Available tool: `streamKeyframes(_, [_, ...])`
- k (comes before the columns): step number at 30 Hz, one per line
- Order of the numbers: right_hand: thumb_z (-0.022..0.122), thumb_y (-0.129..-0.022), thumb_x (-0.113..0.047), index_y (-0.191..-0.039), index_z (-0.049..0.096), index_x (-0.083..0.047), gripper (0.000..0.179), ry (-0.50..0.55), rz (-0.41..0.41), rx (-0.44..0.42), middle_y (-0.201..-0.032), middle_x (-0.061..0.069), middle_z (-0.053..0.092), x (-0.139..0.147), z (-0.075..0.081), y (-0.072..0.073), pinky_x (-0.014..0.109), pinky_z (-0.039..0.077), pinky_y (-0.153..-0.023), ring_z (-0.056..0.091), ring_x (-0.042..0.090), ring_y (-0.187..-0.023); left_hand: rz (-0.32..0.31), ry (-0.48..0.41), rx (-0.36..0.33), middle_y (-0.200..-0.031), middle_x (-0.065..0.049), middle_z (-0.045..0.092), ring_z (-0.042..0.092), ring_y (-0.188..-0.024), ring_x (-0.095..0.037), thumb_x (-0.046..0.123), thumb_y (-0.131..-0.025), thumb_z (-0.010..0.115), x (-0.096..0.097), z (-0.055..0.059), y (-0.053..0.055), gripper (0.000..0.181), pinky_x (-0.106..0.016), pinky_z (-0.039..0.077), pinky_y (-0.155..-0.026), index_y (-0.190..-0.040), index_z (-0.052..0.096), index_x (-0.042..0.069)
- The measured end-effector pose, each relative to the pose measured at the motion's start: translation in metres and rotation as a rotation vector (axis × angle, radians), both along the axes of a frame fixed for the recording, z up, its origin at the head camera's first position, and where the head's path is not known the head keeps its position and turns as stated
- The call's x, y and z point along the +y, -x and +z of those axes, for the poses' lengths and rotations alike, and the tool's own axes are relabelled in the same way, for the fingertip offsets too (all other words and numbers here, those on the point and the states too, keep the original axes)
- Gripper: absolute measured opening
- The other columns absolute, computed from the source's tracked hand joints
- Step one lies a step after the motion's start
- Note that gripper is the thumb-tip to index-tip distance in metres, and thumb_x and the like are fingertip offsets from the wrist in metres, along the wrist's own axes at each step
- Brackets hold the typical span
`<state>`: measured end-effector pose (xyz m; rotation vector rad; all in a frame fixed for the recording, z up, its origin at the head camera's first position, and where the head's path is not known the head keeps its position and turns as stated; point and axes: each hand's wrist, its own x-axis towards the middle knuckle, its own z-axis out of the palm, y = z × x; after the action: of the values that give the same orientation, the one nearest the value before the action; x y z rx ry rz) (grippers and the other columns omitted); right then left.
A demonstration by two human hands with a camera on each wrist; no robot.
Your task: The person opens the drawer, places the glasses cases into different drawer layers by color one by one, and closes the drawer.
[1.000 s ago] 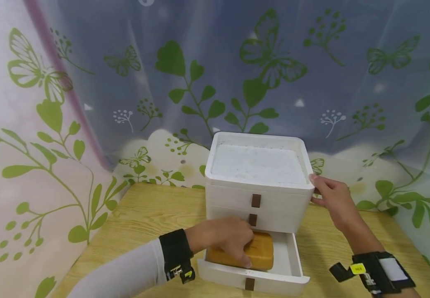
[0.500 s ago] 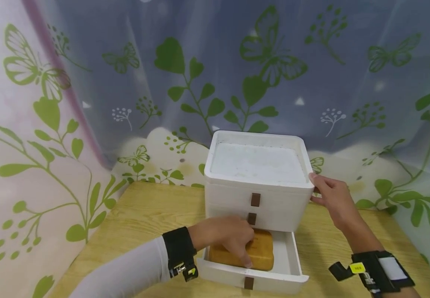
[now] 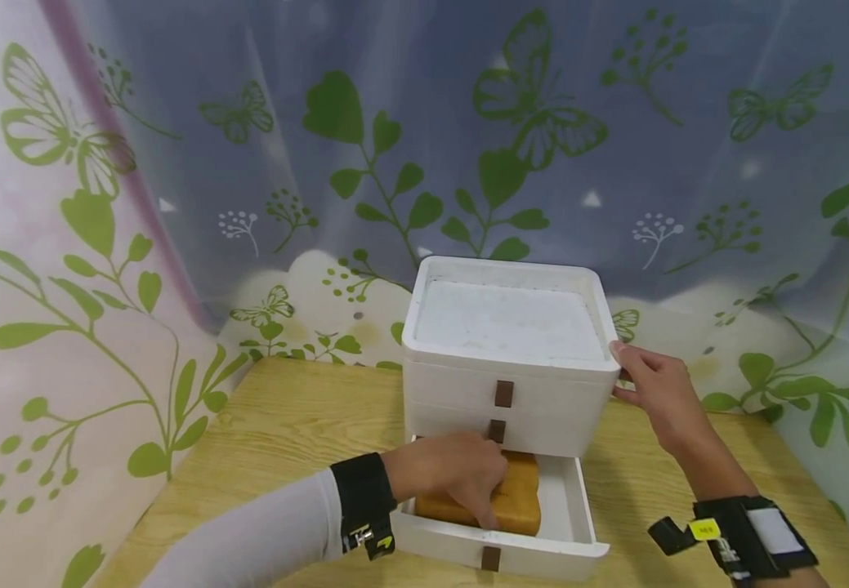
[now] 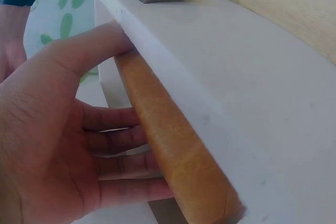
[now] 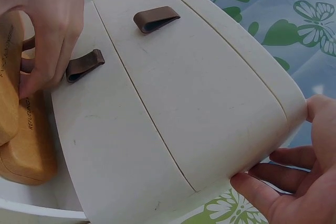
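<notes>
A white tabletop drawer unit (image 3: pixel 498 400) with brown pull tabs has its bottom drawer (image 3: pixel 549 559) pulled out. Two tan, leather-look glasses cases lie in that drawer, the front case (image 5: pixel 8 93) overlapping the rear case (image 5: pixel 34 150), which bears dark lettering. My left hand (image 3: pixel 461 474) reaches in from the left and grips a case (image 4: pixel 173 140), thumb along the drawer front's inner side and fingers on the case's far side. My right hand (image 3: pixel 655 392) holds the unit's right front corner, thumb at the top rim and fingers against the side.
The unit's top is a shallow tray with a raised rim (image 3: pixel 505 359). It stands on a wood-grain table (image 3: pixel 321 400) close to a patterned curtain (image 3: pixel 424 163) with leaves and butterflies. The upper drawers are closed.
My left hand has shifted slightly right and curled more over the cases; a notch now shows at their right end. My right hand stays at the corner.
</notes>
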<state>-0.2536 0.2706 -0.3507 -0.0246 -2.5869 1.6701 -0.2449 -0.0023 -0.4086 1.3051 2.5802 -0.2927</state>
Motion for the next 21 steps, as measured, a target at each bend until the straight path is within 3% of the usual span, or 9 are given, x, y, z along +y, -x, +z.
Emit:
streamKeyframes(7, [0.042,-0.107,-0.058,-0.161,0.034,-0.001,0.078,0.0,0.009,0.008,-0.163,0.026,0.037,-0.001,-0.002,-0.002,0.028,0.057,-0.098,0.054,0.027,-0.134,0.002,-0.008,-0.013,-0.059,0.01,0.032,0.031,-0.054,-0.006,0.054,-0.079,0.085,0.002,0.001,-0.001,0.056,-0.023,0.023,-0.048,-0.061,0.044,0.02])
streamKeyframes(14, [0.043,-0.107,-0.057,-0.16,0.034,0.0,0.079,0.018,0.014,0.013,-0.163,0.026,0.037,0.0,-0.002,-0.003,0.018,0.059,-0.09,0.056,0.001,-0.114,-0.03,-0.048,0.006,-0.061,0.009,0.028,0.03,-0.055,-0.006,0.037,-0.081,0.084,0.002,-0.003,-0.004,0.046,-0.022,0.02,-0.048,-0.064,0.044,0.022])
streamKeyframes(17, [0.042,-0.107,-0.057,-0.16,0.034,0.001,0.079,0.018,0.008,0.018,-0.162,0.027,0.038,0.0,-0.001,-0.003,0.018,0.059,-0.09,0.056,0.0,-0.112,-0.06,-0.043,0.063,-0.062,0.009,0.03,0.032,-0.056,-0.007,0.031,-0.083,0.082,0.004,-0.006,-0.007,0.042,-0.022,0.023,-0.047,-0.064,0.045,0.022])
streamKeyframes(21, [0.041,-0.108,-0.057,-0.16,0.034,0.001,0.078,0.006,0.003,0.02,-0.16,0.027,0.04,-0.001,0.0,-0.003,0.023,0.058,-0.094,0.057,0.009,-0.119,-0.13,0.018,0.249,-0.065,0.01,0.043,0.039,-0.062,-0.005,0.035,-0.084,0.078,0.008,-0.011,-0.013,0.038,-0.02,0.039,-0.049,-0.064,0.049,0.023])
